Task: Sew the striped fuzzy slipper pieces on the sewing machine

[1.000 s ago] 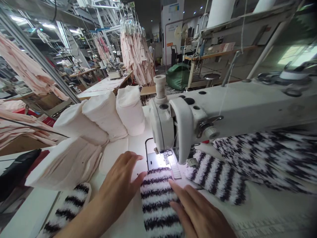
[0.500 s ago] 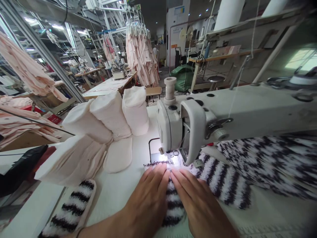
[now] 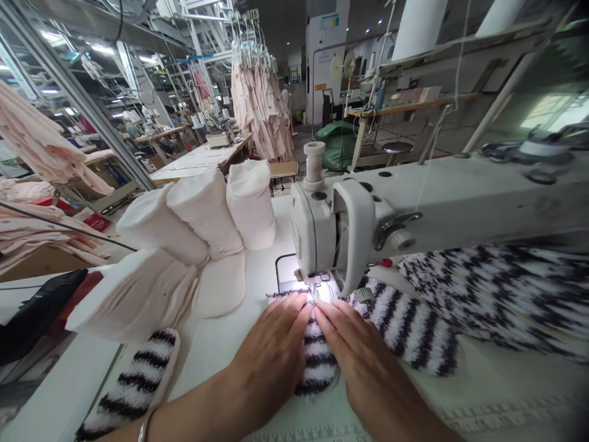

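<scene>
My left hand (image 3: 276, 350) lies flat with fingers stretched out on a black-and-white striped fluffy fabric piece (image 3: 317, 362). From the other side, my right hand (image 3: 361, 350) presses on the same piece, its fingers also extended and its fingertips close to the left ones. The fabric's far edge is at the lit presser foot (image 3: 316, 291) of a white sewing machine (image 3: 317, 227). Both hands hide much of the piece; its rounded near end shows between them. Right of the needle area lies another striped fluffy piece (image 3: 414, 328).
Stacks of white padded fabric (image 3: 202, 212) stand left of the machine, with a single white pad (image 3: 221, 285) in front. A striped piece with pale backing (image 3: 133, 380) lies near my left forearm. More patterned fluffy fabric (image 3: 497, 301) is heaped right. A ruler scale (image 3: 497, 420) marks the table's front.
The striped piece has slid a little away from me, toward the presser foot, with my hands still on it. The view has shifted slightly.
</scene>
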Demonstrator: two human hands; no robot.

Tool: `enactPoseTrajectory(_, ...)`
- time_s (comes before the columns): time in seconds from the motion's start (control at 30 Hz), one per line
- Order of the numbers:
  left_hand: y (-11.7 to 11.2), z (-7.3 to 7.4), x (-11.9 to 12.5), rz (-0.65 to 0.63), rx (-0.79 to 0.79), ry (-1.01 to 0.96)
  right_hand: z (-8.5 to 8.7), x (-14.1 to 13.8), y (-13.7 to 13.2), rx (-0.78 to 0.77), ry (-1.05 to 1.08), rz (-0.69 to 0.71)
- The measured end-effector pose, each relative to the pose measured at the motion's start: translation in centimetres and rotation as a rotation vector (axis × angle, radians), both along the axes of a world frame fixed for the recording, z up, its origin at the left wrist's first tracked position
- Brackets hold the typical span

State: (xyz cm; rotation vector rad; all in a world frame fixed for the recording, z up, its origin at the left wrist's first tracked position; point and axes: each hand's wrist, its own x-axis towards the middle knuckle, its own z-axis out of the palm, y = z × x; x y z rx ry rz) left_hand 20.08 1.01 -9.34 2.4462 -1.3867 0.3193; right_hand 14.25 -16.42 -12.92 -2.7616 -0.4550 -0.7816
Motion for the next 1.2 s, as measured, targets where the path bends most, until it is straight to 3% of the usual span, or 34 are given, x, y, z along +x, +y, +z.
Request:
enactPoseTrajectory(0.17, 2.0, 3.0, 0.2, 0.087, -0.098, 0.32, 2.6, 0.4, -2.4, 0.192, 0.235, 0.285)
enactPoseTrajectory(0.3, 3.2, 3.2, 0.0, 0.136, -0.017, 0.543, 2.6, 0.4, -3.3, 0.189, 0.231, 0.372)
enactPoseTrajectory(0.43, 3.2, 2.2, -0.3, 0.075, -0.008, 0.541, 2.0, 0.3, -2.7, 0.189, 0.259, 0.335)
enactPoseTrajectory(0.73, 2.7, 2.7, -0.8, 0.087, 0.008, 0.475, 2.2, 0.2, -2.7, 0.236, 0.226, 0.299)
enactPoseTrajectory(0.9, 2.5, 2.6, -0.6, 0.055, 0.026, 0.419, 2.2, -1.8, -2.3, 0.168, 0.177, 0.28)
enactPoseTrajectory(1.03, 1.6, 3.2, -0.4, -0.153, -0.025, 0.345, 1.8, -4.3, -0.8, 0.037, -0.036, 0.158)
enactPoseTrajectory(1.1, 1.2, 3.4, -0.4, -0.257, 0.029, 0.317, 1.1, -5.4, 0.2, -0.021, -0.089, 0.094)
enactPoseTrajectory(1.2, 1.2, 3.4, -0.3, -0.314, 0.102, 0.291, -0.1, -6.3, 1.7, -0.015, -0.159, -0.02)
